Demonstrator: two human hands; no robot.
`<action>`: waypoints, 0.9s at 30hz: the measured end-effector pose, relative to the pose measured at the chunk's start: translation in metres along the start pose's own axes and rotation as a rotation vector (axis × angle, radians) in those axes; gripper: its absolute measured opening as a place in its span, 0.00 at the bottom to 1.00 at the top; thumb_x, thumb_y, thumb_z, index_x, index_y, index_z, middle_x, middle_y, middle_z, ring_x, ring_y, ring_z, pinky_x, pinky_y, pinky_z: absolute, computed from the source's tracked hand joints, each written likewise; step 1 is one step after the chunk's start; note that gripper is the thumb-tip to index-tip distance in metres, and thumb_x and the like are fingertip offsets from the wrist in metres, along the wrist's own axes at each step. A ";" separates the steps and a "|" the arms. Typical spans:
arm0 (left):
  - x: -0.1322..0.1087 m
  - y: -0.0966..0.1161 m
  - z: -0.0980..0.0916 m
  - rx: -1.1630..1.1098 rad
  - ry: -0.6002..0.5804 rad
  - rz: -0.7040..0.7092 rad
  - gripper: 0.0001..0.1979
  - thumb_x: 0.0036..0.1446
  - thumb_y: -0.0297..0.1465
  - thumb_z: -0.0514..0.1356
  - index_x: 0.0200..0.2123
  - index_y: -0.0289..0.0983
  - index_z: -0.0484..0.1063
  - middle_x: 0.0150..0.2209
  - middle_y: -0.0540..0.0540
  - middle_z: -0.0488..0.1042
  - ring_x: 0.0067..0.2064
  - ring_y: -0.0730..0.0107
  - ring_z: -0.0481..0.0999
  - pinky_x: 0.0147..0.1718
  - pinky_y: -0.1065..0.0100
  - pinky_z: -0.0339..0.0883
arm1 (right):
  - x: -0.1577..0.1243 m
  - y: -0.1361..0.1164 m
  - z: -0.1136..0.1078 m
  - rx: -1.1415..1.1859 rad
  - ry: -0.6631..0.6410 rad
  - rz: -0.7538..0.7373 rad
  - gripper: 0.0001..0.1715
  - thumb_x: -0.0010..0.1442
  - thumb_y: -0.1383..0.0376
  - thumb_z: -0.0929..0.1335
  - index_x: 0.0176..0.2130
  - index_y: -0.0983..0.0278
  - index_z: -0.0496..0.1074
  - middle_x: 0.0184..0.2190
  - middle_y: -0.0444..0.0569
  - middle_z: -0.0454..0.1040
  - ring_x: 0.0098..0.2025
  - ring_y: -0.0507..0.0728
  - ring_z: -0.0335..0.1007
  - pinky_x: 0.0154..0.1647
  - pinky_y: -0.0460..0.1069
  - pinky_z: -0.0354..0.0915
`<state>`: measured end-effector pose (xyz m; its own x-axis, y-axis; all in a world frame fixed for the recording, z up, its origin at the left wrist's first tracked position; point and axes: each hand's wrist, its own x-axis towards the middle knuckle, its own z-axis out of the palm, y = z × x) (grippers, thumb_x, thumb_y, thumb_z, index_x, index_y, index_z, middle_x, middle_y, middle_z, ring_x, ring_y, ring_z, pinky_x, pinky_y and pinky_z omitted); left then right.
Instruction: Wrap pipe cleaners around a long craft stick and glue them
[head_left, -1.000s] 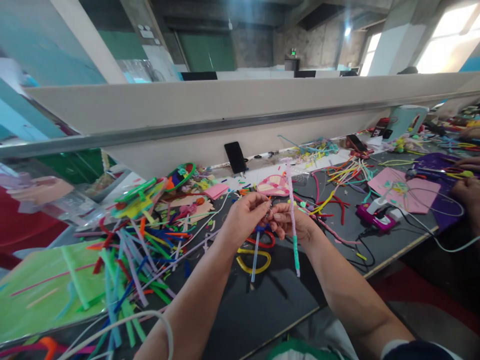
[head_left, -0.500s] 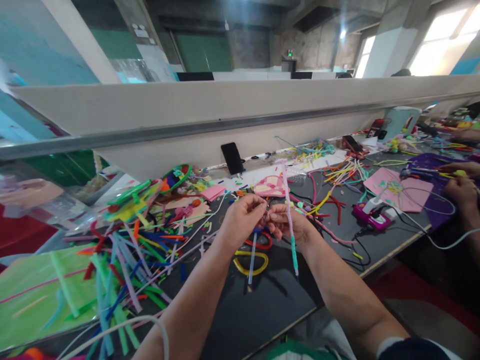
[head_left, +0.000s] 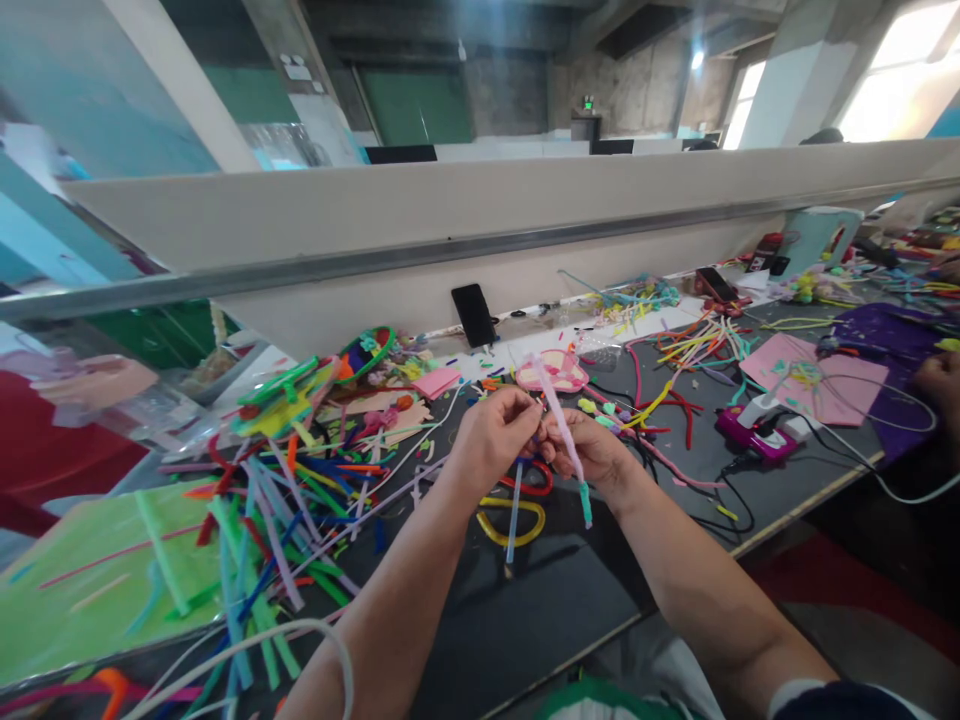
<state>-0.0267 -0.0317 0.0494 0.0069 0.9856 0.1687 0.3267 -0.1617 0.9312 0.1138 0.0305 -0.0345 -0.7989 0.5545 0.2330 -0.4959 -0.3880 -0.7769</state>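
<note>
My left hand [head_left: 495, 435] is closed, thumb and fingertips pinched together at the middle of the table. What it pinches is too small and hidden to make out. Fingertip to fingertip with it, my right hand [head_left: 592, 452] is closed on a lilac fuzzy pipe cleaner [head_left: 556, 405] with a teal lower end. This slants across the front of the hand. Under the hands lie a yellow loop [head_left: 512, 538], a red loop [head_left: 541, 478] and a translucent stick [head_left: 515, 512], whose upper end is hidden.
Loose pipe cleaners [head_left: 262, 540] pile up at left beside a green sheet [head_left: 90, 570]. A phone [head_left: 474, 315] leans on the partition. At right are a purple power strip [head_left: 757, 437] with cables, pink paper [head_left: 817, 385] and a co-worker's hand [head_left: 941, 378].
The lilac pipe cleaner has tilted, its lower end now higher and its top leaning further left. Both hands stay together. The view has shifted slightly, and the co-worker's hands have moved mostly out at right.
</note>
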 end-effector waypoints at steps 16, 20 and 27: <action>0.004 -0.009 -0.001 -0.119 0.003 0.008 0.14 0.51 0.38 0.60 0.38 0.37 0.66 0.23 0.52 0.73 0.19 0.74 0.70 0.19 0.73 0.67 | 0.001 0.000 0.007 0.031 0.005 -0.008 0.15 0.52 0.60 0.72 0.34 0.68 0.66 0.21 0.41 0.74 0.11 0.45 0.61 0.10 0.39 0.60; 0.004 -0.010 -0.001 -0.102 0.011 0.018 0.13 0.52 0.38 0.59 0.38 0.37 0.65 0.22 0.52 0.72 0.19 0.74 0.71 0.19 0.73 0.67 | 0.003 0.002 0.009 0.061 0.015 -0.012 0.17 0.49 0.59 0.73 0.33 0.67 0.66 0.20 0.41 0.74 0.11 0.45 0.61 0.09 0.39 0.59; 0.004 -0.009 -0.001 -0.064 0.050 0.023 0.11 0.52 0.38 0.58 0.37 0.38 0.67 0.20 0.53 0.71 0.18 0.74 0.70 0.19 0.74 0.66 | 0.004 0.005 0.008 0.102 0.024 0.011 0.14 0.51 0.62 0.72 0.33 0.67 0.67 0.21 0.41 0.73 0.11 0.44 0.59 0.10 0.38 0.58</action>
<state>-0.0311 -0.0259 0.0418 -0.0345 0.9782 0.2048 0.2662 -0.1885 0.9453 0.1057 0.0249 -0.0332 -0.7967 0.5666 0.2103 -0.5203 -0.4659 -0.7157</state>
